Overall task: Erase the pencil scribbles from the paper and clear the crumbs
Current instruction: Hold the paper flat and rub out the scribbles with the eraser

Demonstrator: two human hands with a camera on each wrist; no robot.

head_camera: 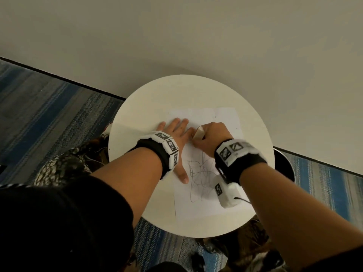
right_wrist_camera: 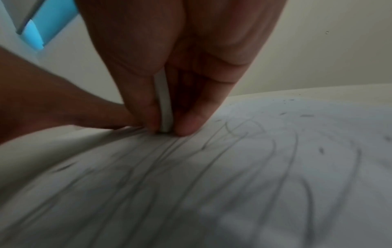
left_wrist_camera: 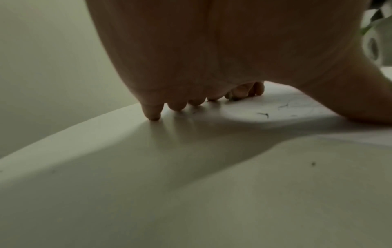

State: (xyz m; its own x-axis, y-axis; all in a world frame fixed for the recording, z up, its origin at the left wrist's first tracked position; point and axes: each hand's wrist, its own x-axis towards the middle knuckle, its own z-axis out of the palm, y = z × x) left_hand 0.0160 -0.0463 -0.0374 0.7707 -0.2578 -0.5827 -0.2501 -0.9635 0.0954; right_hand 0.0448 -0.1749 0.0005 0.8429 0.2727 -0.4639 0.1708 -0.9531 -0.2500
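A white sheet of paper [head_camera: 220, 122] lies on the round white table [head_camera: 149, 107], with grey pencil scribbles [head_camera: 200, 173] on its near half. My left hand [head_camera: 174, 134] lies flat with spread fingers on the paper's left edge, thumb pointing toward me. My right hand [head_camera: 210, 134] pinches a pale eraser [head_camera: 198, 132] and presses its tip to the paper beside the left fingers. In the right wrist view the eraser [right_wrist_camera: 164, 104] stands between thumb and fingers on the scribbled paper [right_wrist_camera: 254, 167]. Dark eraser crumbs [left_wrist_camera: 264, 114] lie on the paper in the left wrist view.
The table stands against a plain wall [head_camera: 176, 36] on blue striped carpet [head_camera: 49, 110]. A dark round object [head_camera: 284, 163] sits beyond the table's right rim. My patterned trousers [head_camera: 64, 163] show below the table's left side.
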